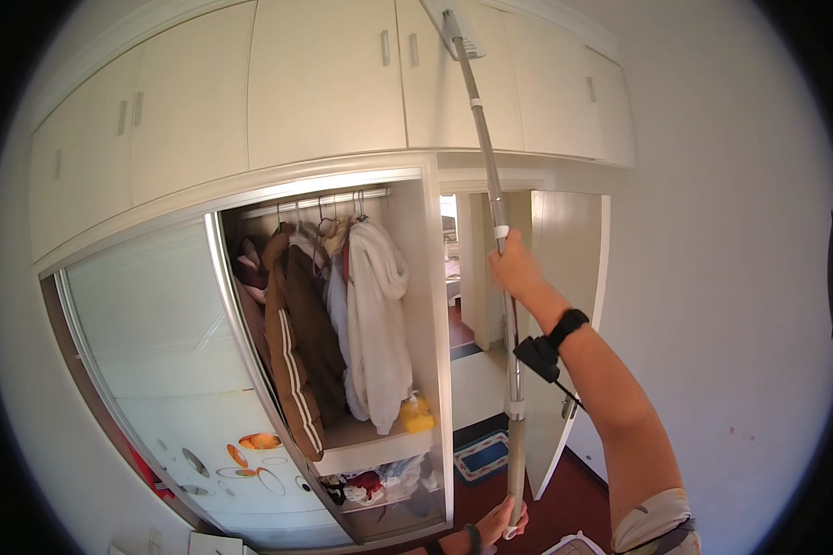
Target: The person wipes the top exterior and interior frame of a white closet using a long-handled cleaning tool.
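A long silver-and-beige pole, seemingly a flat mop [484,129], stands nearly upright in front of me. Its thin head [460,37] is up by the doors of the upper cabinets; whether it touches them I cannot tell. My right hand [518,268] grips the pole around its middle, with the arm raised from the lower right. Down at the pole's bottom end, the fingers of my left hand [503,520] are wrapped round it. A black strap with a dark box-shaped device [537,358] sits on my right wrist.
Cream upper cabinets [324,92] run above a wardrobe with a glass sliding door [148,324]. Jackets and a pale hooded top [377,314] hang inside, near a yellow bottle [416,413]. Behind the pole are an open white door [569,324] and a blue mat [481,458].
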`<action>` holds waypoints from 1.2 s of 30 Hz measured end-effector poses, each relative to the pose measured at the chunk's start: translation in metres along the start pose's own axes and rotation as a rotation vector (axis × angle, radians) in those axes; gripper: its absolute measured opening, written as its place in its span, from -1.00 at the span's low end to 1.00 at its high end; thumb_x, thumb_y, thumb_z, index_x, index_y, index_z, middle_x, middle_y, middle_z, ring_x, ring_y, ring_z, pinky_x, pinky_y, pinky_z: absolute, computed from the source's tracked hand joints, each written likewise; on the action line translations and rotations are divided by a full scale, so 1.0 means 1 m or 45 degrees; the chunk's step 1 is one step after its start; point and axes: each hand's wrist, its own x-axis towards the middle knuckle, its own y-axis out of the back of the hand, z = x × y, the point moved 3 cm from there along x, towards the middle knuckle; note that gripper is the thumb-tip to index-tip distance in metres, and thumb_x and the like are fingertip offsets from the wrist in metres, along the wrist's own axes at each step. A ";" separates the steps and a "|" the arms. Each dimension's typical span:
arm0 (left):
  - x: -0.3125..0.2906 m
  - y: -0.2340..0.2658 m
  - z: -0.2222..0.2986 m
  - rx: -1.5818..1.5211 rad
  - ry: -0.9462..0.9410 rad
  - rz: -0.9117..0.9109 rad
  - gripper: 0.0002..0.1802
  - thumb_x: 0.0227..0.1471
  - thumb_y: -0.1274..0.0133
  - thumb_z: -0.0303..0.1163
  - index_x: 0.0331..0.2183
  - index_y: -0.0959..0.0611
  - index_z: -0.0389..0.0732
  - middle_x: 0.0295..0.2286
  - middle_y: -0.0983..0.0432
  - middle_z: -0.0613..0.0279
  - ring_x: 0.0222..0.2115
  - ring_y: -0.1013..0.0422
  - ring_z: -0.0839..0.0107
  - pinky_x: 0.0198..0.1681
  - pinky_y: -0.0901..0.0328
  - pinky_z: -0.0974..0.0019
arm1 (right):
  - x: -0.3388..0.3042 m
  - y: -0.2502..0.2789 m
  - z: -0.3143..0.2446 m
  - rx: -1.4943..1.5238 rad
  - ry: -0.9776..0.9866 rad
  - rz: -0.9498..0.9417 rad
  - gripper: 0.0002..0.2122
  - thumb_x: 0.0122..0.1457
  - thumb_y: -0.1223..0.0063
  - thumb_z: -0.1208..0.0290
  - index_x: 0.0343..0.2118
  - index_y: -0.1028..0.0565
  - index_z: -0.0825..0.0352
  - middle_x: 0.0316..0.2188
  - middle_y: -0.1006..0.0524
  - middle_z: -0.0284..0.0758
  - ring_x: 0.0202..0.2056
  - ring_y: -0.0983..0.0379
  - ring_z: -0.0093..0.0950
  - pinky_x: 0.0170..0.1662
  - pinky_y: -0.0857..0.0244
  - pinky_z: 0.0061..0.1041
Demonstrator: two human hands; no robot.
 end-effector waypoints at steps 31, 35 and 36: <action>0.054 -0.090 -0.017 0.551 0.121 0.125 -0.81 -0.09 -0.04 -0.39 -0.63 -0.42 -0.21 -0.74 -0.30 0.34 -0.71 -0.26 0.51 -0.67 -0.17 0.39 | -0.045 0.047 0.052 0.967 -0.191 -0.151 -0.52 0.20 0.23 0.23 0.12 -0.07 0.38 -0.61 -0.30 -0.40 -0.67 -0.19 -0.64 -0.60 -0.16 -0.63; 0.077 -0.097 -0.030 0.418 0.055 -0.001 -0.77 -0.02 -0.01 -0.37 -0.63 -0.42 -0.20 -0.66 -0.39 0.26 -0.61 -0.33 0.49 -0.56 -0.25 0.39 | -0.039 0.063 0.053 0.762 -0.146 -0.087 -0.53 0.20 0.22 0.25 0.10 -0.09 0.39 -0.61 -0.30 -0.37 -0.68 -0.19 -0.61 -0.61 -0.17 -0.60; 0.078 -0.103 -0.028 0.443 0.024 -0.114 -0.76 -0.01 0.00 -0.37 -0.64 -0.41 -0.20 -0.66 -0.40 0.26 -0.61 -0.34 0.48 -0.55 -0.26 0.36 | -0.039 0.068 0.054 0.720 -0.156 -0.081 -0.54 0.20 0.22 0.27 0.10 -0.10 0.40 -0.61 -0.30 -0.35 -0.68 -0.20 -0.60 -0.61 -0.17 -0.58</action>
